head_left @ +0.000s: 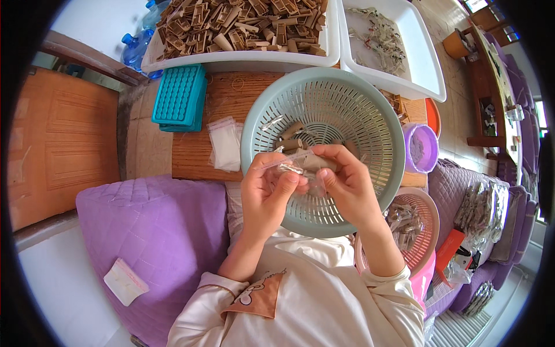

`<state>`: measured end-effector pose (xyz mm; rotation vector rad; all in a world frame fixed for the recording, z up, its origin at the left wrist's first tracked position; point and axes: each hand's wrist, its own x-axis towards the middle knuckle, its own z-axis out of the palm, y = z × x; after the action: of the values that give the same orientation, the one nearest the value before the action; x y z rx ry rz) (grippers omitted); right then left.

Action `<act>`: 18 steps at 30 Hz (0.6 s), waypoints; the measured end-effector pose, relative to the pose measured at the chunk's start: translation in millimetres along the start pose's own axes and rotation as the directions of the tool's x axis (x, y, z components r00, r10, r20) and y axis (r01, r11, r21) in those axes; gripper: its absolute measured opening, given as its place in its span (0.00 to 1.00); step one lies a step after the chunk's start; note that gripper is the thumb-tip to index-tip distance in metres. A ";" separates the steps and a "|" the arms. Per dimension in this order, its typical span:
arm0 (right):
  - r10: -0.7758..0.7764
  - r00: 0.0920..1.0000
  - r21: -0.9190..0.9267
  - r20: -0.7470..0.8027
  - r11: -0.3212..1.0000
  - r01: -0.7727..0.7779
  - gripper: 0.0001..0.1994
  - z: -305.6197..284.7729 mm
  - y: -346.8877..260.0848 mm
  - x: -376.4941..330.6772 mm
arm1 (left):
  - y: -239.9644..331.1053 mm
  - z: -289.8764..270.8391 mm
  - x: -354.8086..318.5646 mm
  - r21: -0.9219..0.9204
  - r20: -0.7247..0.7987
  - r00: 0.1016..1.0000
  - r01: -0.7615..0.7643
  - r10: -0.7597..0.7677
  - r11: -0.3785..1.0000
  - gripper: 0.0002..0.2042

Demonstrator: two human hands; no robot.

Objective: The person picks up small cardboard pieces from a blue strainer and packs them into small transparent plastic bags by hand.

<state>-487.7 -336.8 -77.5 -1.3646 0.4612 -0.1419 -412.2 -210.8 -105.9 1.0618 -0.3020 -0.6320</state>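
My left hand (267, 189) and my right hand (351, 186) are close together over a grey-green slotted basket (374, 130). Between them they hold a small transparent plastic bag (293, 159), thumbs on top and fingers curled round its sides. Something silvery shows in the bag by my left thumb, and a brown piece shows by my right fingers; whether that piece is inside cannot be made out. Several brown tube-like pieces (291, 144) and a silvery packet (272, 122) lie in the basket below.
A white tub (243, 59) of brown plastic parts stands at the back, beside a white tray (429, 69) of thin tangled pieces. Teal trays (178, 98) and a stack of bags (224, 144) sit left. Right are a purple bucket (429, 147) and a pink basket (430, 222) with filled packets.
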 end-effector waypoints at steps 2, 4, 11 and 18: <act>-0.017 0.998 -0.003 -0.060 1.000 0.017 0.14 -2.3 -0.1 1.7 | 6.7 2.2 0.6 0.016 -0.015 0.999 0.032 -0.032 0.999 0.13; -0.068 0.977 -0.008 -0.202 0.998 0.068 0.14 -4.2 -2.1 6.0 | 11.5 -0.3 1.5 0.033 -0.036 0.998 0.061 -0.060 0.998 0.15; -0.405 0.853 -0.236 -0.331 0.910 0.341 0.14 -19.7 -37.7 -13.9 | 19.9 -6.5 -1.2 0.346 -0.024 1.000 0.022 -0.014 0.938 0.19; -0.600 0.800 -0.718 -0.001 0.557 0.418 0.15 -3.3 -63.3 -24.2 | 30.2 5.6 -5.1 0.472 0.046 0.996 0.047 -0.078 0.880 0.18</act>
<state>-500.3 -344.4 -11.3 -2.2373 0.3044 -0.7003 -409.0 -201.6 -76.3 1.5262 -0.4959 -0.6683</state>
